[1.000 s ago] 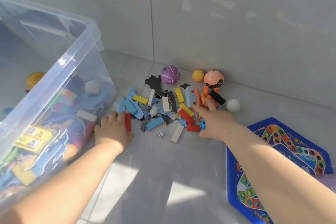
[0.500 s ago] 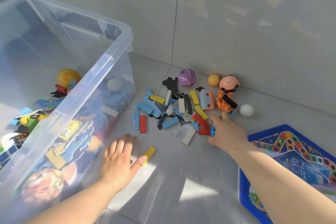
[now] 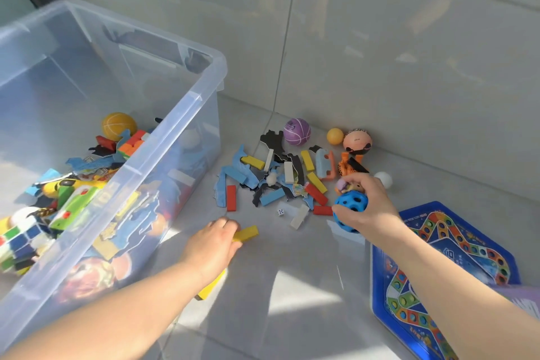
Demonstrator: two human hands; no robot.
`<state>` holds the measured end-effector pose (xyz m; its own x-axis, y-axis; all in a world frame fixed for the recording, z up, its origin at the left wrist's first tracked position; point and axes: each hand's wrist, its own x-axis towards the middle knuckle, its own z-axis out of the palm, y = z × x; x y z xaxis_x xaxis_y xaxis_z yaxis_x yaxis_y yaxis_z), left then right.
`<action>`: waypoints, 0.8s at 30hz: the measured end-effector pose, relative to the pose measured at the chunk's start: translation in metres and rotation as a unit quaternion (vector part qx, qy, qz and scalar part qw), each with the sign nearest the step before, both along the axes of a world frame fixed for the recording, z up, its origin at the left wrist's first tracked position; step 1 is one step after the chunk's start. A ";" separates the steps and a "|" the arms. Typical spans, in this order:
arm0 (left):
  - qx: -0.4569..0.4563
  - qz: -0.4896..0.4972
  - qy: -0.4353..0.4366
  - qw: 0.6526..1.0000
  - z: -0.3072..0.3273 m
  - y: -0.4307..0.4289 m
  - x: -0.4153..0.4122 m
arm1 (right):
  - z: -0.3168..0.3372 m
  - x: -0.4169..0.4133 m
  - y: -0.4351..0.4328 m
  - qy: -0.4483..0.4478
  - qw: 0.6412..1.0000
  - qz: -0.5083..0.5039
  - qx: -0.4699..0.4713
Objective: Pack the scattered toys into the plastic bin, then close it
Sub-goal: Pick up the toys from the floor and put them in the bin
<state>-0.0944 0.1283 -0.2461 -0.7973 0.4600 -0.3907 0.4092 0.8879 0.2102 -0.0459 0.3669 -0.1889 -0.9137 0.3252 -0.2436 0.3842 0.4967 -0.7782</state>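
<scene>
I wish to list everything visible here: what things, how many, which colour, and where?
plastic bin: one, clear, left, open, many toys inside
purple ball: one, purple, by the wall
orange ball: one, orange, right of the purple ball
head-shaped toy: one, pink and black, by the wall
pile of blocks and puzzle pieces: one, mixed colours, floor between bin and wall
white ball: one, white, right of the pile
die: one, white, in front of the pile
game board: one, blue, floor, right
yellow block: one, yellow, gripped beside the bin
blue holed ball: one, blue, held near the pile
left hand: grips the yellow block
right hand: holds the blue holed ball
</scene>
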 end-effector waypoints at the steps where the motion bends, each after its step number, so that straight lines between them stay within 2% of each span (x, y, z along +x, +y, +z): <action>1: 0.027 0.005 0.010 1.000 0.015 0.007 0.001 | 0.010 -0.001 -0.005 0.030 0.999 0.007 -0.019; 4: 0.170 -0.049 0.185 0.967 0.075 0.024 -0.003 | 0.053 -0.017 -0.026 0.141 0.988 -0.001 -0.064; 6: 0.215 -0.062 0.273 0.936 0.118 0.018 -0.005 | 0.084 -0.036 -0.045 0.211 0.971 0.001 -0.109; 8: 0.222 -0.036 0.306 0.925 0.157 -0.008 -0.011 | 0.111 -0.055 -0.070 0.256 0.956 0.025 -0.140; 11: 0.187 0.105 0.319 0.923 0.188 -0.061 -0.024 | 0.136 -0.092 -0.121 0.295 0.935 0.085 -0.180; 14: 0.055 0.224 0.230 0.946 0.181 -0.102 -0.031 | 0.138 -0.128 -0.185 0.291 0.927 0.079 -0.225; 16: -0.037 0.225 0.165 0.959 0.168 -0.119 -0.032 | 0.126 -0.139 -0.219 0.243 0.945 0.117 -0.183; 19: -0.079 0.205 0.106 0.970 0.161 -0.135 -0.029 | 0.101 -0.141 -0.241 0.142 0.956 0.255 0.015; 21: -0.032 0.192 0.132 0.972 0.163 -0.135 -0.025 | 0.092 -0.137 -0.234 0.133 0.943 0.272 0.136; 24: 0.102 0.146 0.193 0.965 0.170 -0.117 -0.018 | 0.082 -0.120 -0.204 0.241 0.938 0.198 0.151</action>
<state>-0.1127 0.0113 -0.0763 -0.9726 0.2299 0.0359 0.2307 0.9335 0.2746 -0.1663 0.1629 -0.1072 -0.9578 -0.0751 0.2774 -0.2371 0.7516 -0.6155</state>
